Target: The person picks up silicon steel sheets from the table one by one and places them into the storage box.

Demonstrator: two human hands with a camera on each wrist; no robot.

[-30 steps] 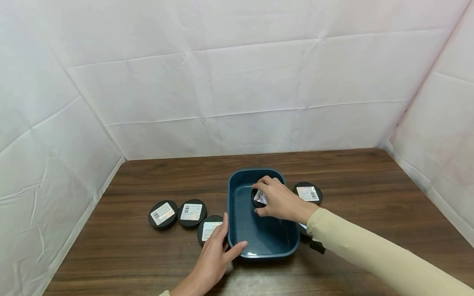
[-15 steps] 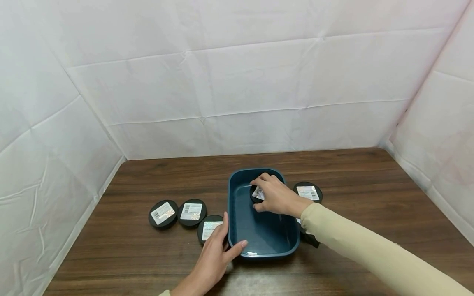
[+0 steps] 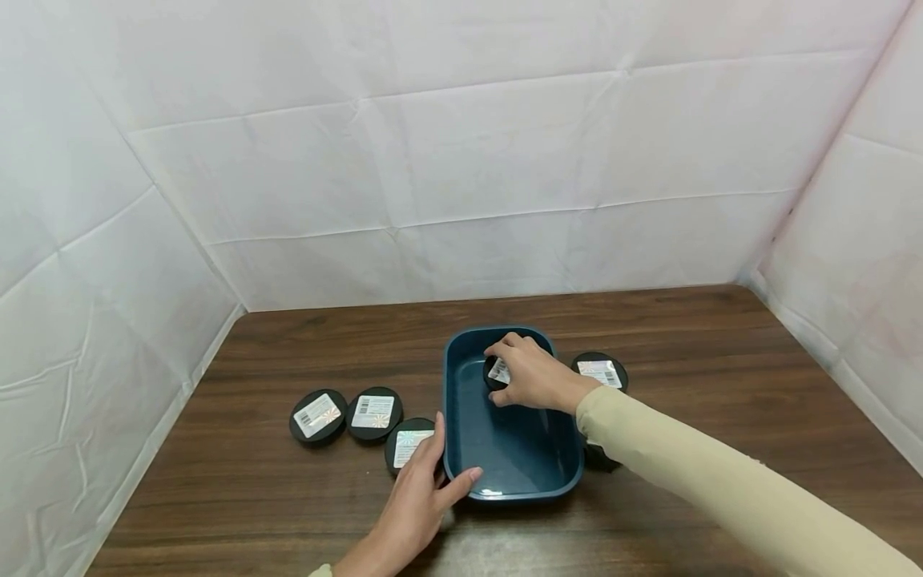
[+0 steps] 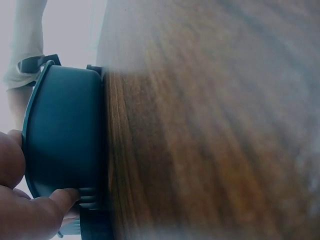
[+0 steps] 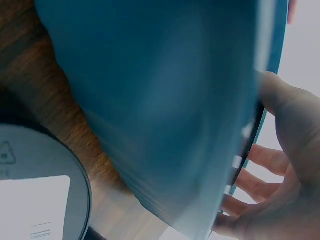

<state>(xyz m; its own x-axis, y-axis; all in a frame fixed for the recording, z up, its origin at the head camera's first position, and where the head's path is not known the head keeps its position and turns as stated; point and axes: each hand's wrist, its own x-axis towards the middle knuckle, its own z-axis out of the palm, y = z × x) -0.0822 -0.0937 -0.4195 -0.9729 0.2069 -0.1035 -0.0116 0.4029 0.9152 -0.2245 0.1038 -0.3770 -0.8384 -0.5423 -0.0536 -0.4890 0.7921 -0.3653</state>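
Observation:
A deep blue rectangular tray (image 3: 512,461) stands lengthwise on the table. My left hand (image 3: 414,501) grips its near left corner, thumb over the rim and fingers along the outer wall; the left wrist view shows fingertips (image 4: 65,197) against that wall (image 4: 65,130). Inside the far half of the tray, my right hand (image 3: 537,377) holds a flat round black container (image 3: 496,373) between thumb and fingers, its white barcode label facing up. The hand covers that container's right side. In the right wrist view, the tray's wall (image 5: 150,100) hides most of it.
Left of the tray, several similar black containers lie in a row: one far left (image 3: 318,417), one in the middle (image 3: 373,415), one by my left hand (image 3: 405,449). Another (image 3: 600,370) lies right of the tray, and my right sleeve (image 3: 692,457) partly covers one more (image 3: 600,458).
My right hand has shifted slightly back and left inside the tray with the round black container. The left hand and tray have stayed in place.

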